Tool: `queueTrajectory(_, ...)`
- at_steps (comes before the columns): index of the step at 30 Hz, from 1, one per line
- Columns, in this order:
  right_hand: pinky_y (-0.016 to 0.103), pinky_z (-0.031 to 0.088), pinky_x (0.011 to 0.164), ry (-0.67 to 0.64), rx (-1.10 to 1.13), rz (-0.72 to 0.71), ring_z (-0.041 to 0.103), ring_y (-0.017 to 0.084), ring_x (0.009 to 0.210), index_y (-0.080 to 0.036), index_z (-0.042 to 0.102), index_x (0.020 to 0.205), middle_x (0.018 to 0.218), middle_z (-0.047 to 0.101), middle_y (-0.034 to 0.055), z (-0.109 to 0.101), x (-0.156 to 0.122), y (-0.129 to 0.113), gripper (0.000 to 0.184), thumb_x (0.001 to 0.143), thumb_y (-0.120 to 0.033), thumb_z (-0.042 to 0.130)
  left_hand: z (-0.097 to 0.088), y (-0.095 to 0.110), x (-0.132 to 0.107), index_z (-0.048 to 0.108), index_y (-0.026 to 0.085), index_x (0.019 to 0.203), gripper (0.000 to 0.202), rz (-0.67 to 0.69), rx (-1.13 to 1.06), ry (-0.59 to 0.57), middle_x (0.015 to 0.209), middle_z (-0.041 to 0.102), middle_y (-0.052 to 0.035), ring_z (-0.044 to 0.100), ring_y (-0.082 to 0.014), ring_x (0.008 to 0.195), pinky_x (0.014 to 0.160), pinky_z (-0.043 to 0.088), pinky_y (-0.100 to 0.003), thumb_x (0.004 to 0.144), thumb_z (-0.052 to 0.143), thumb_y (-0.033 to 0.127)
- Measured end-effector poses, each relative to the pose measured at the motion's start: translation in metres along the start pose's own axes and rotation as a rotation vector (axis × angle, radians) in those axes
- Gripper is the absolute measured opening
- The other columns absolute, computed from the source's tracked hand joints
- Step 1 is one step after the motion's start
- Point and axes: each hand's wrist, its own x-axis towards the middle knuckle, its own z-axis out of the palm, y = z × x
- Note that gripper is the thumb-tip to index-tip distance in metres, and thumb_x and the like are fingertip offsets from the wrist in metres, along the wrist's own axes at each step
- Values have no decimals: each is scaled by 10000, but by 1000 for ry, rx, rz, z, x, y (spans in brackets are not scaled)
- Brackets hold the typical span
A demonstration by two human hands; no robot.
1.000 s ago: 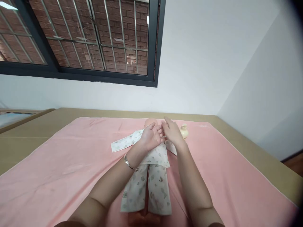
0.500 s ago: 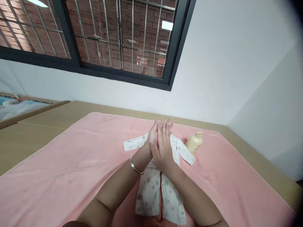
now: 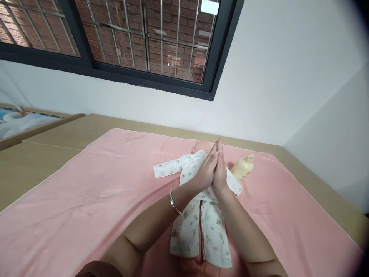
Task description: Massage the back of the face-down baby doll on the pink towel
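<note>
My left hand and my right hand are pressed palm to palm, their fingers stretched out straight and pointing away from me. Nothing shows between them, and a silver bracelet circles my left wrist. Beneath the hands a baby doll lies on its back, dressed in a white printed top and trousers. My hands hide part of its head and chest. Close to the doll's sleeve on the right is a pale yellow pump bottle, which looks tilted or lying down.
A pink blanket covers most of the wooden surface. Behind it rise a white wall and a dark-framed window with metal bars outside. At the far left, something white and blue lies past a wooden edge.
My hands have gone from overlapping at an angle to lying flat palm against palm, a little further right. More of the doll's head and top now shows. The view has tilted down slightly.
</note>
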Motion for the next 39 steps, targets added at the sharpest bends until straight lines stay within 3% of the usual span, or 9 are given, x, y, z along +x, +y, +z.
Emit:
queueTrajectory(3,414,205,1239,-138,27,-19,218,175,1498,-254,336,1524,1603,289,13,0,-3,-3,604,997,-546,284,-17,0,11,463,241,1434,494,-11,60,144,1554,395,-15,213,-187,1504,1254,162,-363,998,333,437)
queueTrajectory(6,441,387,1145,-233,68,-18,451,234,1383,-229,466,1453,1479,498,64,-8,4,8,574,971,-536,407,-40,0,28,543,176,1356,471,-12,145,218,1468,511,-84,384,-225,1427,1218,250,-396,976,384,404)
queueTrajectory(10,421,459,1061,-128,-121,35,619,242,1191,-196,649,1254,1266,673,81,-24,26,48,416,915,-390,505,-65,-19,42,638,150,1220,387,-88,399,253,1321,634,-115,543,-238,1286,1126,377,-381,927,466,335)
queueTrajectory(12,408,426,1078,-77,-350,78,596,244,1217,-164,653,1239,1288,657,104,-30,35,70,411,890,-288,475,-71,-39,43,636,147,1224,382,-163,654,277,1329,624,-121,551,-243,1265,1111,386,-373,886,507,271)
queueTrajectory(14,386,416,1061,-109,-580,80,595,255,1195,-132,667,1200,1252,670,128,-33,39,88,409,851,-224,473,-73,-61,42,629,122,1230,403,-180,916,247,1315,621,-145,533,-272,1268,1109,378,-389,861,537,254)
queueTrajectory(18,311,432,956,-171,-848,38,628,238,1046,-131,705,1063,1088,716,128,-29,35,104,329,866,-221,457,-78,-92,38,656,122,1168,362,-163,1162,150,1209,664,-146,565,-279,1185,1058,409,-386,899,498,305)
queueTrajectory(24,316,390,988,-216,-984,-51,587,256,1122,-140,647,1194,1163,687,130,-21,30,108,371,911,-293,463,-86,-102,40,642,184,1179,338,-82,1225,51,1219,678,-92,581,-262,1171,1037,412,-382,930,464,328)
queueTrajectory(30,345,391,1014,-286,-1037,-23,578,270,1164,-137,554,1351,1286,632,138,-24,35,117,470,920,-284,436,-84,-106,39,632,197,1177,327,-76,1256,70,1236,677,-78,587,-272,1167,1026,404,-417,922,486,338)
queueTrajectory(39,353,352,1072,-326,-1020,-103,521,260,1270,-125,574,1328,1349,601,141,-25,34,123,475,888,-198,414,-84,-108,38,610,219,1188,321,-82,1248,63,1225,675,-60,564,-253,1182,1041,368,-417,910,470,297)
